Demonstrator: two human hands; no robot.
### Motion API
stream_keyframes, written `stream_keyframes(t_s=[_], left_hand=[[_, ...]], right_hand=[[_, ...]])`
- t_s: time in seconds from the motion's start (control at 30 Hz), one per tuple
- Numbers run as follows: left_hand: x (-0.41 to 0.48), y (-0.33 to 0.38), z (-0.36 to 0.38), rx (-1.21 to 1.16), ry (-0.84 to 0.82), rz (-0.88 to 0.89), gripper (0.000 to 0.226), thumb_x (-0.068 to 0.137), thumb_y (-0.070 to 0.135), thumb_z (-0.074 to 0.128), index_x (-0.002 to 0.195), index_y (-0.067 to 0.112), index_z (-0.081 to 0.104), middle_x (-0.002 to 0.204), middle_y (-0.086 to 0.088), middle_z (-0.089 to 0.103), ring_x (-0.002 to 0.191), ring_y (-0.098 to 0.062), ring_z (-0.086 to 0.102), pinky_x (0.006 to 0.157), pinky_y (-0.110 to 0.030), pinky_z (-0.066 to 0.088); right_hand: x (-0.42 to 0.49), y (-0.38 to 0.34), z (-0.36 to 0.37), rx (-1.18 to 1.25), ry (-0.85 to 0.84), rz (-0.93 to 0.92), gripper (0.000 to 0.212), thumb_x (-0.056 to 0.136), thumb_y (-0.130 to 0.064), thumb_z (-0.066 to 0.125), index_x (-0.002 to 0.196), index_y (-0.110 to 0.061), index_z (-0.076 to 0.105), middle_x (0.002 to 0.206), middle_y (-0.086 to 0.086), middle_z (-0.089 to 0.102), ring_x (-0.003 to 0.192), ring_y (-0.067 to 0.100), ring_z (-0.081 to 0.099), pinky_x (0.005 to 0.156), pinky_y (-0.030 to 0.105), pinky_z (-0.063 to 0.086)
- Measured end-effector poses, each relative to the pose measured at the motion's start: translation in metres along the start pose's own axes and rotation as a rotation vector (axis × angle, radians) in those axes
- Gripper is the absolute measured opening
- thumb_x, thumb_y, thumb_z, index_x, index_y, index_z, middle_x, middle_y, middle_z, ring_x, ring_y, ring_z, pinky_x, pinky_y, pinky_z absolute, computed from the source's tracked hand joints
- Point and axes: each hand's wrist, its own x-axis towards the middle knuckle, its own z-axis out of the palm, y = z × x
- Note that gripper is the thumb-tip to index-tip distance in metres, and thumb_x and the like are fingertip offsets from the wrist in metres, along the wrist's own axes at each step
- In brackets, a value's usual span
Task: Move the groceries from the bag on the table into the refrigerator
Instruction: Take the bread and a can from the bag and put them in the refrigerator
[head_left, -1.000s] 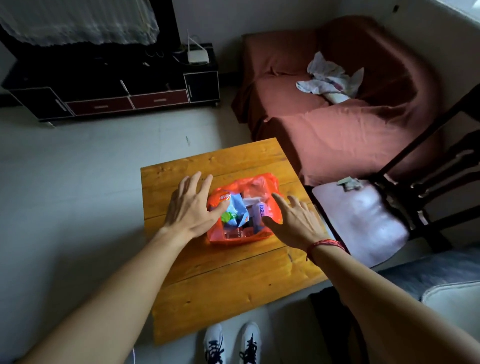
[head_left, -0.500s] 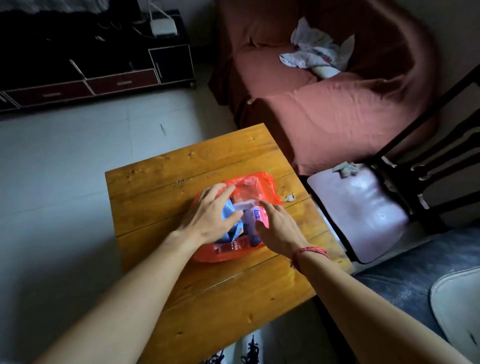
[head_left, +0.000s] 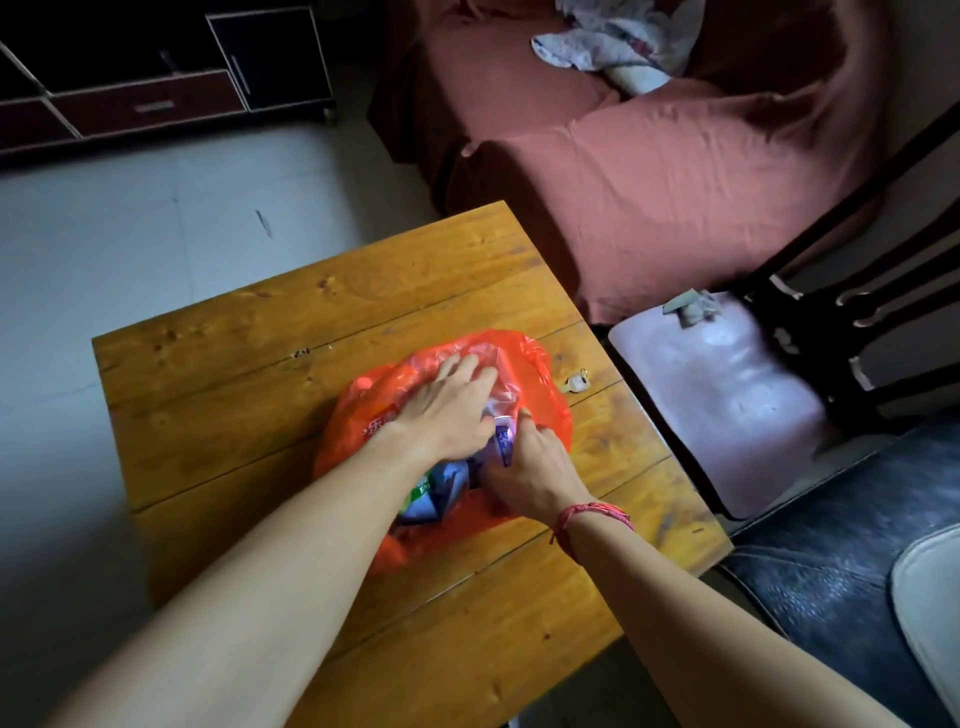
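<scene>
**Both hands in the orange bag: soft, light goods**

Head view, the only one. The orange bag (head_left: 545, 384) lies slumped near the middle of the wooden table (head_left: 249, 374), its mouth gaping toward the person. The left hand (head_left: 447, 410) lies flat inside it, fingers straight and spread over a clear plastic wrap (head_left: 501, 382), gripping nothing. The right hand (head_left: 535, 470) is at the bag's near right side, its fingers curled round a purple packet (head_left: 503, 436) and grasping it. A blue-and-green packet (head_left: 428, 493) shows under the left wrist. No refrigerator is in sight, so everything is yet to be carried.

Judging by the look, the bag is thin film — limp, slippery and no help as a handle unless its rim is gathered. The packets seem light and crushable, so a grip across the body of each should serve better than a pinch at a corner. The clear wrap is likely to slide underhand.

A small pale object (head_left: 576, 384) lies on the table just beside the bag, apart from it.
</scene>
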Motion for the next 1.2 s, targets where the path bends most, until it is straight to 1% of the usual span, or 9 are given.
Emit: stream_keyframes(t_s=[0.13,0.3,0.4,0.53,0.8,1.0,1.07,1.13,1.2], left_hand=[[0.004,-0.001,0.003,0.138,0.067,-0.047,0.062,0.080,0.024,0.061,0.136,0.009,0.039,0.156,-0.017,0.018,0.148,-0.035,0.006,0.111,-0.054,0.029],[0.003,0.010,0.007,0.091,0.325,0.206,0.035,0.074,0.003,0.056,0.109,0.001,0.060,0.123,-0.016,0.054,0.121,-0.034,0.047,0.087,-0.047,0.052],[0.002,0.014,0.010,0.018,0.272,0.221,0.028,0.077,-0.004,0.052,0.104,0.001,0.061,0.115,-0.013,0.057,0.115,-0.031,0.050,0.085,-0.044,0.053],[0.007,0.004,0.009,0.147,0.121,0.065,0.047,0.079,0.000,0.056,0.125,0.001,0.048,0.135,-0.016,0.042,0.133,-0.031,0.035,0.096,-0.041,0.049],[0.027,0.003,0.010,0.330,-0.100,-0.103,0.086,0.073,0.017,0.067,0.147,0.007,0.024,0.153,-0.026,0.015,0.141,-0.047,0.017,0.109,-0.060,0.027],[0.035,-0.011,0.015,0.347,-0.053,-0.147,0.074,0.076,0.034,0.076,0.134,0.012,0.037,0.137,-0.028,0.038,0.128,-0.043,0.037,0.104,-0.051,0.035],[0.035,-0.015,0.011,0.325,-0.056,-0.162,0.076,0.070,0.039,0.082,0.128,0.013,0.039,0.130,-0.027,0.044,0.123,-0.042,0.042,0.102,-0.048,0.037],[0.034,-0.018,0.005,0.267,-0.041,-0.147,0.078,0.065,0.042,0.086,0.123,0.013,0.043,0.123,-0.024,0.049,0.118,-0.041,0.047,0.097,-0.046,0.040],[0.033,-0.020,-0.002,0.205,-0.009,-0.128,0.080,0.062,0.037,0.089,0.124,0.013,0.045,0.117,-0.021,0.053,0.112,-0.040,0.052,0.086,-0.044,0.044]], right_hand=[[0.008,0.003,0.007,-0.054,-0.007,0.027,0.094,0.078,-0.034,0.065,0.153,-0.006,0.016,0.113,0.016,0.060,0.099,0.035,0.062,0.072,0.035,0.052],[0.013,0.002,0.012,-0.077,0.011,0.056,0.093,0.076,-0.037,0.067,0.150,-0.013,0.018,0.098,0.012,0.062,0.089,0.035,0.064,0.069,0.041,0.055],[0.013,0.000,0.014,-0.094,0.018,0.047,0.087,0.078,-0.038,0.066,0.148,-0.018,0.018,0.097,0.012,0.064,0.087,0.036,0.065,0.071,0.043,0.056],[0.015,0.002,0.019,-0.124,0.036,0.030,0.086,0.079,-0.038,0.064,0.149,-0.022,0.017,0.094,0.011,0.066,0.087,0.037,0.066,0.068,0.040,0.053],[0.024,0.010,0.032,-0.169,0.102,0.036,0.087,0.081,-0.037,0.063,0.150,-0.020,0.013,0.102,0.016,0.063,0.094,0.040,0.063,0.068,0.041,0.050],[0.022,0.013,0.028,-0.187,0.113,0.022,0.088,0.085,-0.046,0.062,0.151,-0.017,0.012,0.101,0.014,0.064,0.092,0.038,0.063,0.065,0.039,0.049],[0.021,0.012,0.025,-0.175,0.085,0.019,0.079,0.080,-0.043,0.068,0.140,-0.011,0.027,0.100,0.013,0.064,0.090,0.037,0.063,0.065,0.038,0.050],[0.020,0.014,0.021,-0.142,0.062,0.033,0.056,0.075,-0.039,0.072,0.114,-0.011,0.043,0.098,0.010,0.062,0.087,0.034,0.061,0.065,0.037,0.049],[0.020,0.017,0.017,-0.068,0.038,0.059,0.045,0.071,-0.034,0.074,0.095,-0.013,0.043,0.094,0.006,0.058,0.082,0.028,0.056,0.062,0.034,0.045]])
